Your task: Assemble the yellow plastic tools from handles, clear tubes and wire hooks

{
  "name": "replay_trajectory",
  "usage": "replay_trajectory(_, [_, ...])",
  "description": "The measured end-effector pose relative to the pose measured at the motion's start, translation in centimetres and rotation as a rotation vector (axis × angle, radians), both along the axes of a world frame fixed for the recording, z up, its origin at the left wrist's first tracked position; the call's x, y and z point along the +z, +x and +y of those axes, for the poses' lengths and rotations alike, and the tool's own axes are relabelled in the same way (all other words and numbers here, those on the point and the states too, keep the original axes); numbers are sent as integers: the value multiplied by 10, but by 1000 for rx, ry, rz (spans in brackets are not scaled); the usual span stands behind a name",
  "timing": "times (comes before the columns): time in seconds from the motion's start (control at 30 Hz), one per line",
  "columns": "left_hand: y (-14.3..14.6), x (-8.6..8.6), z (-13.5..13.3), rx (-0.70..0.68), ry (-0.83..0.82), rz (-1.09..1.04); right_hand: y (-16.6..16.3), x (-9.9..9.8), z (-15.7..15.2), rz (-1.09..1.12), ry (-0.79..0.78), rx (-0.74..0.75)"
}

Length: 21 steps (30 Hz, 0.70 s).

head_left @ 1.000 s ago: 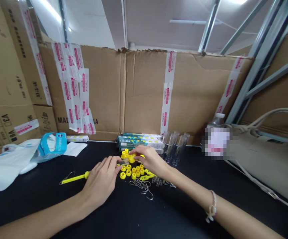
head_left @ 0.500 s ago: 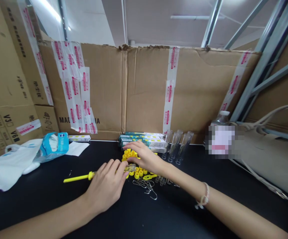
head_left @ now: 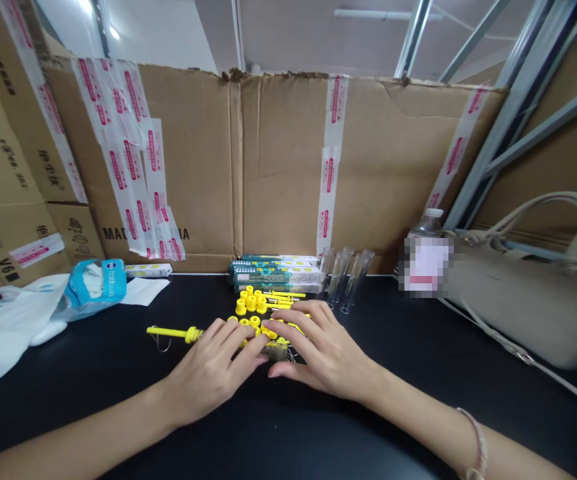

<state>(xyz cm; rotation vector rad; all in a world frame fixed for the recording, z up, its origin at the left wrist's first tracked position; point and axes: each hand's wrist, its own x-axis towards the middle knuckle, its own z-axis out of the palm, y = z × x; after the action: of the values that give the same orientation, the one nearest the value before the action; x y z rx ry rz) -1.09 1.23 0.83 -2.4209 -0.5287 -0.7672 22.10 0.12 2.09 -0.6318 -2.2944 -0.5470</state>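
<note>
My left hand is wrapped around a clear tube, which lies sideways just above the black table. From the tube's left end sticks out a yellow rod with a collar, and a thin wire hook shows below it. At the tube's right end is my right hand, its fingers curved and apart, with the thumb low; whether it touches the tube is unclear. Behind both hands lie several yellow caps and thin yellow rods. My right hand partly covers small yellow pieces and metal hooks.
Flat printed boxes are stacked at the back, with several upright clear tubes beside them. On the left are a blue tissue pack and white cloth. A bottle and beige bag stand right. Cardboard walls the back.
My right hand has come back from the yellow caps to the tube's right end. My left hand still holds the tube. The camera view has shifted slightly.
</note>
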Motion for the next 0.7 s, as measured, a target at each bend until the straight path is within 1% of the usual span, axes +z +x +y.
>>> replay_trajectory(0.1, [-2, 0, 1, -29, -52, 15, -4, 1, -2, 10, -40, 40])
replay_trajectory(0.17, [-3, 2, 1, -52, -73, 0, -6, 0, -4, 36, -25, 72])
replay_trajectory(0.3, [-2, 5, -2, -104, -28, -76, -3, -3, -8, 84, 24, 103])
replay_trajectory(0.37, [-2, 4, -3, -98, -11, -94, 2, -4, -10, 62, 76, 112])
replay_trajectory(0.43, [-4, 2, -1, -43, -49, -118, 9, -5, -10, 23, 120, 120])
replay_trajectory(0.5, [-7, 0, 3, 48, -162, -159, 16, -6, -8, 52, 118, 97])
replay_trajectory(0.6, [-13, 0, 11, 162, -333, -217, 22, -8, -1, 236, 28, 48])
replay_trajectory(0.7, [-16, 0, 19, 233, -410, -241, 22, -9, 5, 400, -104, 25])
